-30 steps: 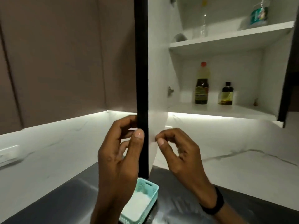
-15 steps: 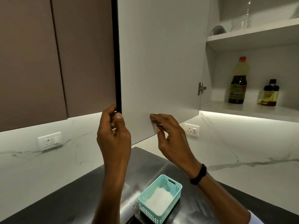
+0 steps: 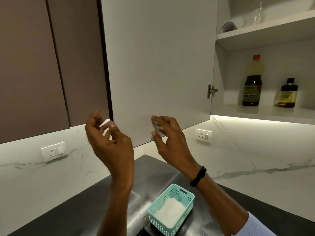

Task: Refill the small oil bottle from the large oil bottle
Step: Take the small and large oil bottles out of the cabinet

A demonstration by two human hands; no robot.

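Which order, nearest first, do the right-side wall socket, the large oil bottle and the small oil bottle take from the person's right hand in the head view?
1. Wall socket, on the backsplash just right of the right hand.
2. Large oil bottle, on the lower cupboard shelf, left.
3. Small oil bottle, same shelf, farther right.

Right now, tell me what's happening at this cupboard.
A person stands at a wall cupboard with its door swung wide open. The left hand is raised by the door's free edge and the right hand by its lower edge. Both have loosely curled fingers gripping nothing; whether the fingertips touch the door is unclear. The large oil bottle and the small oil bottle stand apart on the lower shelf, untouched. A teal basket sits on the dark counter below.
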